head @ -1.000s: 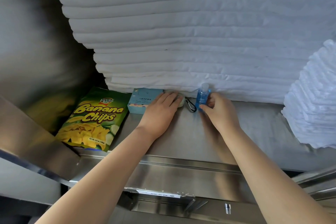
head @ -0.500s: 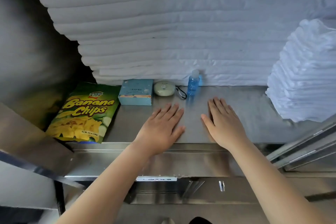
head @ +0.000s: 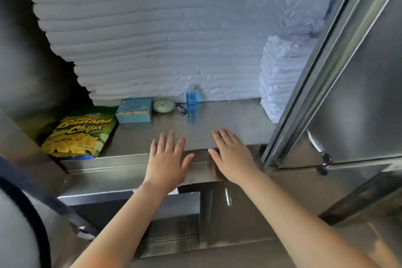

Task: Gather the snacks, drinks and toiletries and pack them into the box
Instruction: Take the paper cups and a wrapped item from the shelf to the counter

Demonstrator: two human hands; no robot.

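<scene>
**Both hands released, drawn back to the shelf's front lip**

Head view. The left hand (head: 167,159) and right hand (head: 231,154) lie side by side, palms down, fingers straight and spread, holding nothing, over the front lip of the steel shelf (head: 228,115). Whether the palms press the metal cannot be told. The task items stand beyond the fingertips, at the back of the shelf against the stacked white linens (head: 163,28). The blue bottle (head: 191,99) is upright, ahead of the gap between the hands. The pale oval case (head: 163,105) with its black clip (head: 181,108) is ahead of the left hand's fingertips, and the teal box (head: 134,110) is just left of that. The Banana Chips bag (head: 80,131) lies flat, well left of the left hand. A second ago the left hand covered the oval case and the right hand pinched the bottle. Both have since let go and drawn back to the lip, and the items keep the same row. A smaller towel pile (head: 278,76) and a steel door (head: 359,93) stand right of the right hand
</scene>
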